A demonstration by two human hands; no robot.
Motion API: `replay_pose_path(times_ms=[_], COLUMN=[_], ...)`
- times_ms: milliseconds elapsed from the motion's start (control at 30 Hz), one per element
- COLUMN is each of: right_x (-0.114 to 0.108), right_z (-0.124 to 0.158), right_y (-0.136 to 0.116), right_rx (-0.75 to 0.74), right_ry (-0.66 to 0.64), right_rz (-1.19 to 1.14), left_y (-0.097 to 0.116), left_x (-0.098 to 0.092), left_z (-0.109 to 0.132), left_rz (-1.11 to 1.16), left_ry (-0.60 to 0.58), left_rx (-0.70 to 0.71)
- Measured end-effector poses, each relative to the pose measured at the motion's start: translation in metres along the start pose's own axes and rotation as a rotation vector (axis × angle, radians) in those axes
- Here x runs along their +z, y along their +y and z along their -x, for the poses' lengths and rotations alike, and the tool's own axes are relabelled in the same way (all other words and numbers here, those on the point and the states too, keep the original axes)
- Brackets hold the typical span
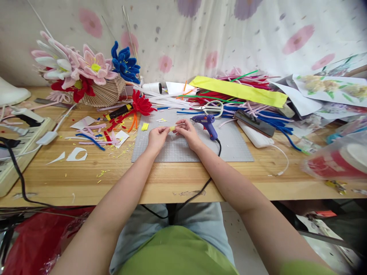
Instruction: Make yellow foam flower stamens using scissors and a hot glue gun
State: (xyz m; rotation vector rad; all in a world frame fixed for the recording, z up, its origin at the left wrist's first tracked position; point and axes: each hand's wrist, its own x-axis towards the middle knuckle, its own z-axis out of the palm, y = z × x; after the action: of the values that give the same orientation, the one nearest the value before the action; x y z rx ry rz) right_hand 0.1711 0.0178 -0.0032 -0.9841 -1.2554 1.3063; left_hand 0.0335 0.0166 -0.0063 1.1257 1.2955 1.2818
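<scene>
Over the grey cutting mat (235,151), my left hand (158,138) and my right hand (187,133) meet with fingertips close together. Between them is a small yellow strip (172,129), pinched from both sides; its exact shape is partly hidden by the fingers. A purple glue gun (208,124) lies just right of my right hand, its black cord running down over the table edge. Left of my left hand, a small yellow piece (145,126) rests on the mat. Beyond it sits a red pipe-cleaner flower (141,103).
Scissors (213,108), a yellow sheet (237,91) and bundles of pipe cleaners (269,119) lie behind the mat. A phone (254,123) is to the right, near a bagged cup (338,160). Finished fuzzy flowers (94,67) stand back left, above scraps and a power strip (28,149).
</scene>
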Motion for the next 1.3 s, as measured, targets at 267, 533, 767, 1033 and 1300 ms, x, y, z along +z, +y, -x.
replay_pose_path(times_ms=[267,533,767,1033,1300], right_x=[0.001,0.001,0.001,0.002,0.002], right_z=[-0.001,-0.004,-0.002,0.0,-0.004], right_y=[0.001,0.008,0.005,0.002,0.008], right_rx=[0.003,0.011,0.022,0.037,0.036], right_ry=[0.058,0.062,0.013,-0.072,-0.019], right_rz=[0.048,0.03,-0.069,-0.125,-0.04], left_y=[-0.005,0.0,0.005,0.003,0.002], left_x=[-0.003,-0.001,0.0,0.005,0.008], left_z=[-0.002,0.0,0.002,0.002,0.003], left_rz=[-0.131,-0.051,0.08,0.424,0.402], left_ry=[0.002,0.021,-0.012,-0.061,-0.091], left_rx=[-0.001,-0.055,-0.089,-0.071,-0.074])
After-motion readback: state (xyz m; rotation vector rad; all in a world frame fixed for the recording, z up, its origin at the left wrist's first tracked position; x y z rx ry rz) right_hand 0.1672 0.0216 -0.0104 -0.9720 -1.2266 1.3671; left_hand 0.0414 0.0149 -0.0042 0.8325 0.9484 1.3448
